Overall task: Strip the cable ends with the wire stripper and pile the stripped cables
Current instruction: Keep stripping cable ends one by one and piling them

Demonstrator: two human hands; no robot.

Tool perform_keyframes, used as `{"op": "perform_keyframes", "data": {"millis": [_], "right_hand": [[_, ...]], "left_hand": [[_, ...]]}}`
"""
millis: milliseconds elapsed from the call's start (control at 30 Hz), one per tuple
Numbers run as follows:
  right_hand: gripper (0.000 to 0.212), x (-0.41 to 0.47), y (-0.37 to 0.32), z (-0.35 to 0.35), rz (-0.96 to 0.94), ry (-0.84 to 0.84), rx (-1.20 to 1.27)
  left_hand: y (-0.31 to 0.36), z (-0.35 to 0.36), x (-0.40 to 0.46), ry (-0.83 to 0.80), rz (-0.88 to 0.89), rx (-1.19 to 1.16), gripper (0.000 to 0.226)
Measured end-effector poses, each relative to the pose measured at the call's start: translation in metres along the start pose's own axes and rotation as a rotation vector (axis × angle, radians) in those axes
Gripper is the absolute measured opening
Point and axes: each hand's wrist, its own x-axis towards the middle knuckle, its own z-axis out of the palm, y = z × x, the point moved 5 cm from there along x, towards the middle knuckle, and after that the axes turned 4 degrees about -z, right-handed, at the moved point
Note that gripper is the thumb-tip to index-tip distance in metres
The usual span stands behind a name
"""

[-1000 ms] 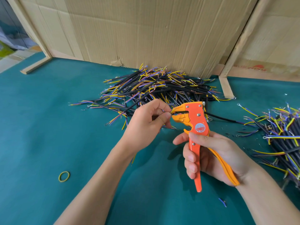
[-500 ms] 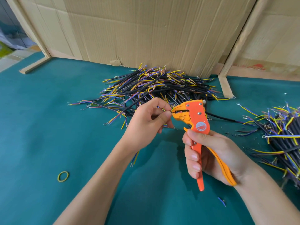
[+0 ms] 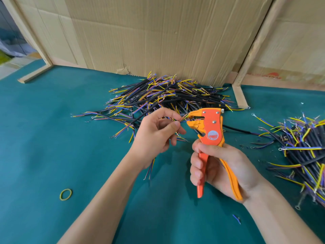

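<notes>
My right hand grips the handles of an orange wire stripper, jaws pointing left. My left hand pinches a cable between thumb and forefinger, its thin coloured wire ends reaching into the stripper's jaws. The cable's other end hangs below my left wrist with blue and yellow wires showing. A big pile of black cables with coloured ends lies behind my hands against the cardboard. A second cable pile lies at the right edge.
The table is covered in teal cloth. A yellow rubber band lies at the front left. Cardboard sheets and wooden battens wall the back. A small blue wire scrap lies near my right forearm.
My right hand has squeezed the stripper handles closer together and shifted slightly right. My left hand still pinches the cable, with the wire ends now drawn out a little from the jaws.
</notes>
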Motion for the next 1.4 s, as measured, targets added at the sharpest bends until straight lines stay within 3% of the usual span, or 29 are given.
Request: {"op": "perform_keyframes", "data": {"millis": [133,433,733,1400], "right_hand": [[0.045,0.003,-0.002,-0.002,-0.017,0.002,0.018],[0.041,0.004,-0.001,-0.003,0.008,-0.018,0.023],[0.041,0.004,-0.001,-0.006,0.027,-0.011,0.023],[0.037,0.001,0.000,-0.005,0.058,-0.070,-0.063]], "left_hand": [[-0.001,-0.004,0.002,0.064,0.005,0.032,0.020],[-0.004,-0.007,0.004,0.132,0.072,0.132,0.027],[0.001,-0.002,-0.001,0.069,0.131,0.138,0.023],[0.008,0.002,-0.005,0.128,0.242,0.250,0.027]]}}
